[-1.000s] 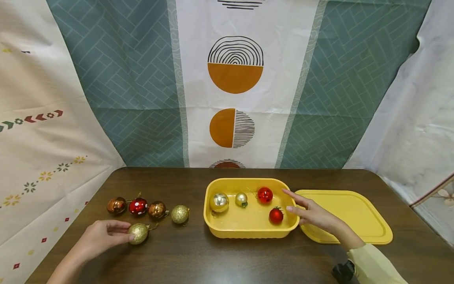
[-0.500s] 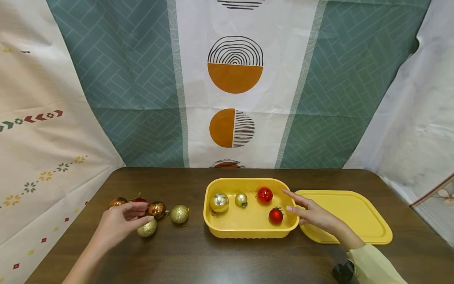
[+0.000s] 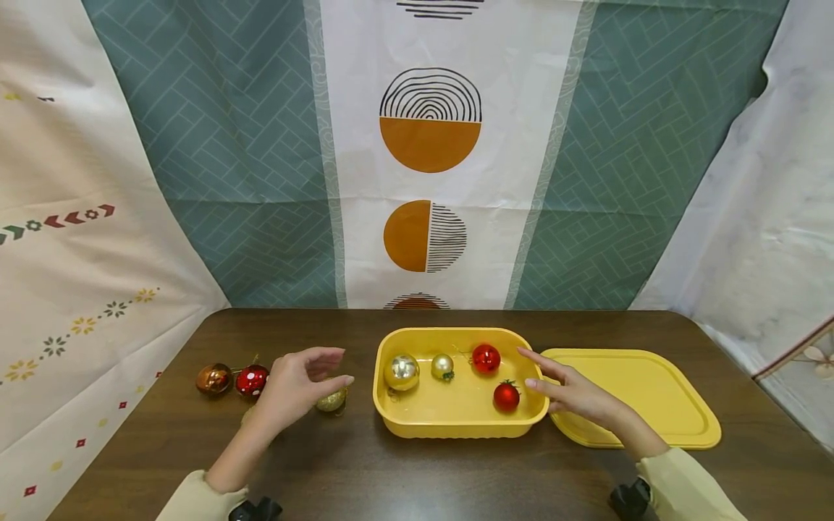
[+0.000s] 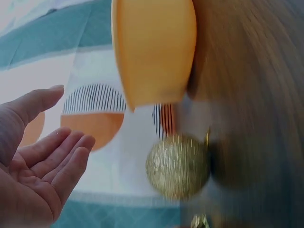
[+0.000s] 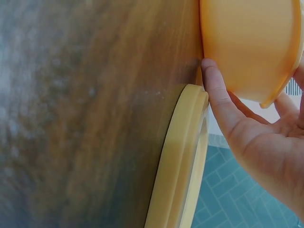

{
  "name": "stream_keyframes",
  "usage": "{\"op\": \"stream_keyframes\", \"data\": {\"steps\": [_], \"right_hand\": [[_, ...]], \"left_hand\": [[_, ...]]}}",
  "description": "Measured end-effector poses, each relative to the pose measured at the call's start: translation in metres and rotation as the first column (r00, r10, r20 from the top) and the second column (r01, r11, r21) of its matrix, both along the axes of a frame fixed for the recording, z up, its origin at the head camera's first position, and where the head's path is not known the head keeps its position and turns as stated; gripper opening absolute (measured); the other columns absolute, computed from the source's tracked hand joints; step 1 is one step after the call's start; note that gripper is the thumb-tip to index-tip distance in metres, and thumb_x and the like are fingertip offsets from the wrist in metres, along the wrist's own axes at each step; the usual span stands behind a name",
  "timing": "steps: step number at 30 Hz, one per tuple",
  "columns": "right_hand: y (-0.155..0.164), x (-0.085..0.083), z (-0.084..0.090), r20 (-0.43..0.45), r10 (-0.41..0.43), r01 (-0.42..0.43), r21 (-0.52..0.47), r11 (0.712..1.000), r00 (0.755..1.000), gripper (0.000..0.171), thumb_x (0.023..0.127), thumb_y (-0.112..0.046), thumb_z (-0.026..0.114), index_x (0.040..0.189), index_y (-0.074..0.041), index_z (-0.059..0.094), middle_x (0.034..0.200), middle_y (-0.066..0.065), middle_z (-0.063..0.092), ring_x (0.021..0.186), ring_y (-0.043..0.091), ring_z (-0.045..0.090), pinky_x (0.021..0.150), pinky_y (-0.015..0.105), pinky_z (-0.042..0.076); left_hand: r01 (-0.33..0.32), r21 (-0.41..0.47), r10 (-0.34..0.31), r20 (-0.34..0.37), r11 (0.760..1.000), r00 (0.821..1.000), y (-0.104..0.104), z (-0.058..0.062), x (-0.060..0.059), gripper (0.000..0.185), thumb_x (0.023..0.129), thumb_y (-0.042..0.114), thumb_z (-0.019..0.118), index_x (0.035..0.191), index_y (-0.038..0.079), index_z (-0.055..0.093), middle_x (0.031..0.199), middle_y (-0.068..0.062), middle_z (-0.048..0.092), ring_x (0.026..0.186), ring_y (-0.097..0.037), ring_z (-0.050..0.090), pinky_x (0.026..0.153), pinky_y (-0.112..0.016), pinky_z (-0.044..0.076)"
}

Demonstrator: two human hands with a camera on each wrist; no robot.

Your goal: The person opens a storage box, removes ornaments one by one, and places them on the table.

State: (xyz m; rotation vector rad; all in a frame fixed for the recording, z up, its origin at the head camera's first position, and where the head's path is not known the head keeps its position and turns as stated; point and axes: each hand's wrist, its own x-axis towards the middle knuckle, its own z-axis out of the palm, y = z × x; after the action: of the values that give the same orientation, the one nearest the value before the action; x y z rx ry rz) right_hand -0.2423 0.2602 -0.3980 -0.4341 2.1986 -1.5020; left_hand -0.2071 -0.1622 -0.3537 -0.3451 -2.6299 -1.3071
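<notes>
My left hand (image 3: 296,387) hovers over the ornaments on the left, thumb and fingers spread with nothing between them. Below its fingertips, a gold glitter bauble (image 3: 331,399) lies on the table, seen plainly in the left wrist view (image 4: 178,166). My right hand (image 3: 576,394) holds the right end of a yellow plastic container (image 3: 449,428); its thumb reaches over the rim and other fingers lie against the outer wall. Inside are a large gold bauble (image 3: 402,372), a small gold one (image 3: 442,366), a shiny red one (image 3: 486,359) and a matte red one (image 3: 506,396).
A copper bauble (image 3: 214,379) and a red spotted bauble (image 3: 252,380) lie at the left on the dark table (image 3: 417,477). My left hand and arm mostly hide the other baubles there. A yellow lid (image 3: 638,394) lies right of the container, under my right forearm.
My left hand let go of a gold glitter bauble beside the others, then moved right and up, over toward another one. My right hand and the container stayed put.
</notes>
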Motion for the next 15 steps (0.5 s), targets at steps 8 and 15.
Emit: {"op": "stream_keyframes", "data": {"steps": [8, 15], "right_hand": [[0.001, 0.0, -0.001, -0.005, 0.0, 0.0, -0.001, 1.0, 1.0, 0.063, 0.094, -0.024, 0.05, 0.146, -0.012, 0.018, 0.147, 0.028, 0.006, 0.094, 0.026, 0.054, 0.067, 0.026, 0.05], [0.0, 0.0, -0.001, -0.005, -0.009, 0.009, 0.006, 1.0, 1.0, 0.063, 0.093, -0.025, 0.051, 0.146, -0.013, 0.019, 0.147, 0.028, 0.008, 0.097, 0.026, 0.054, 0.07, 0.027, 0.051]], "left_hand": [[0.036, 0.034, -0.035, -0.01, 0.999, 0.999, 0.042, -0.005, -0.018, 0.038, 0.071, 0.012, 0.077, 0.104, -0.003, 0.065, 0.1, -0.015, 0.066, 0.09, -0.025, 0.064, 0.077, -0.035, 0.052], [0.059, -0.064, -0.059, -0.002, 0.996, 0.998, 0.069, -0.009, -0.028, 0.041, 0.069, 0.014, 0.078, 0.105, -0.003, 0.066, 0.101, -0.014, 0.067, 0.092, -0.026, 0.063, 0.08, -0.038, 0.05]]}}
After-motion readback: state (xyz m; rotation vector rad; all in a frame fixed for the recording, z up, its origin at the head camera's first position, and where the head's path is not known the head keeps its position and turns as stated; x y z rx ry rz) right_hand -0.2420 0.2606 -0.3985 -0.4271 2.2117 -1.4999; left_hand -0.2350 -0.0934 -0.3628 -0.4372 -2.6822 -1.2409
